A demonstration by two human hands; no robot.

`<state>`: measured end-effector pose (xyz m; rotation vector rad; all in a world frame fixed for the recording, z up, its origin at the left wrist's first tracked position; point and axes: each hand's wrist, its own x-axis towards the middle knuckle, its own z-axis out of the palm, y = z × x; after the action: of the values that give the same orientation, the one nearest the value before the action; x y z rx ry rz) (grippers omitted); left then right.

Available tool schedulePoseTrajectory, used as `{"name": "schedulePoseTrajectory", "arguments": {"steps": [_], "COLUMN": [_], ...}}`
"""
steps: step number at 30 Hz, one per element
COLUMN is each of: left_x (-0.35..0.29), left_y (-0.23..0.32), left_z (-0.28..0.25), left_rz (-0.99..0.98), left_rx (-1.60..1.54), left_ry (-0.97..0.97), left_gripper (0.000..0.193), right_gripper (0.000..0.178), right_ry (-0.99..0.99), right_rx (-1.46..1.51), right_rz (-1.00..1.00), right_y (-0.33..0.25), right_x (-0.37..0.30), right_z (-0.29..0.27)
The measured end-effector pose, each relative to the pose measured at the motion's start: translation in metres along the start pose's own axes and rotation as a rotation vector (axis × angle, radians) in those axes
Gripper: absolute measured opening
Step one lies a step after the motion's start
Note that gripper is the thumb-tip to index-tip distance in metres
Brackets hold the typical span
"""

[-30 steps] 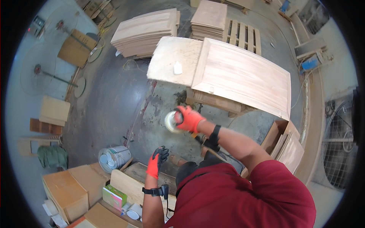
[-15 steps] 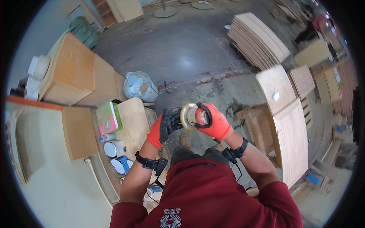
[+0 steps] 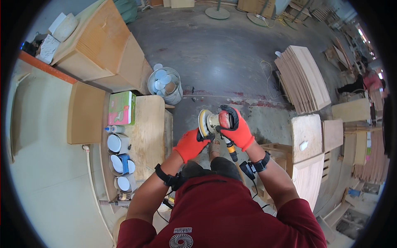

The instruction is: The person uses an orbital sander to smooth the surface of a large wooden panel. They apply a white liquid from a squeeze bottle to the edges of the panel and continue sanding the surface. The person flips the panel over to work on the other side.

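Note:
In front of my body, an orbital sander [image 3: 213, 120] with a red top is tipped on its side, its round yellowish pad turned to the left. Wrapped around its red top is my right hand [image 3: 237, 130], in a red glove with black fingers. My left hand [image 3: 192, 144], gloved alike, has its fingers closed at the lower edge of the pad; the exact grip is partly hidden. From the sander a hose fitting [image 3: 231, 151] with a yellow band hangs down below my right hand.
A wooden bench [image 3: 147, 124] at left bears white tubs [image 3: 118, 143] and a pink-green package [image 3: 121, 108]. Beyond it stands a bucket [image 3: 173, 97] of round discs. Stacked panels [image 3: 302, 78] and a pale board [image 3: 306, 136] are at right. A person [image 3: 370, 82] is far right.
My left hand has turned and closed at the pad's lower edge. The sander has tilted, bringing its hose fitting into sight. The whole view has swung leftward.

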<state>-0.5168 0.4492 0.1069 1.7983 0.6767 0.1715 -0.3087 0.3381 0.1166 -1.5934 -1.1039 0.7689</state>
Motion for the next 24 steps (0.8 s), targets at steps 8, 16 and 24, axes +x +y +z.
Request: {"name": "schedulePoseTrajectory", "arguments": {"steps": [8,16,24], "left_x": [0.004,-0.016,0.041], "left_y": [0.012,0.001,-0.176], "left_z": [0.002,-0.060,-0.179], "left_rz": [0.013,-0.107,-0.295], "left_rx": [0.113,-0.081,-0.288], "left_ry": [0.029,-0.210,0.153], "left_gripper": [0.024,0.025,0.032], "right_gripper": [0.058,0.038,0.035], "right_ry": [-0.301,-0.397,-0.047], "right_rx": [0.136,0.491,-0.285], "right_rz": [0.169,0.364,0.118], "right_y": [0.049,0.041,0.074], "right_x": [0.050,0.048,0.033], "right_z": [-0.013,-0.026,-0.110]}}
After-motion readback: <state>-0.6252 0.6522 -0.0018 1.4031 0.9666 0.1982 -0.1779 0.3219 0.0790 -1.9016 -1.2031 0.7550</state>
